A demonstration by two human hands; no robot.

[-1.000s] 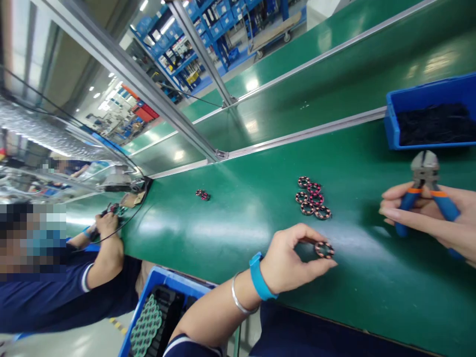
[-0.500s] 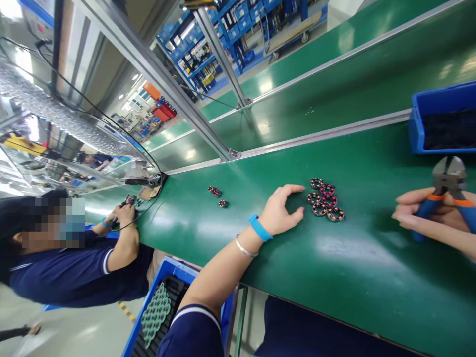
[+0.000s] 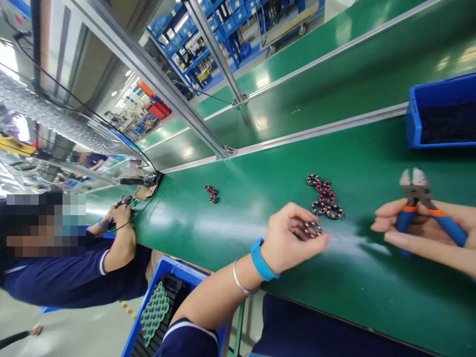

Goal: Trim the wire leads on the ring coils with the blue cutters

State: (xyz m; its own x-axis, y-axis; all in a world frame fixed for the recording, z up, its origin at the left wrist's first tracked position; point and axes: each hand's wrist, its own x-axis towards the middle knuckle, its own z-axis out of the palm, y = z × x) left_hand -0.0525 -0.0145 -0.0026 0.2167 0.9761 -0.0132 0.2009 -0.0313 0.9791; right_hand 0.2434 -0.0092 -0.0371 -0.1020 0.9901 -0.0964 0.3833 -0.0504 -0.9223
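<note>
My left hand, with a blue band and a silver bangle at the wrist, pinches a small wound motor stator just above the green bench. The stator is a dark ring with copper-coloured coils, partly hidden by the fingers. Just beyond it lie several more stators, some with pinkish-red coils, touching in a loose cluster. On the right, my right hand is wrapped round the blue-and-orange handles of diagonal cutters. Their jaws point away from me and stand apart, with nothing between them.
A blue bin of dark material stands at the back right. More stators lie farther left on the bench. A co-worker works at the left. Below the bench edge, a blue crate holds a green lattice piece.
My left hand has closed on one stator from the cluster and drawn it toward me. My right hand and the cutters have shifted left in view.
</note>
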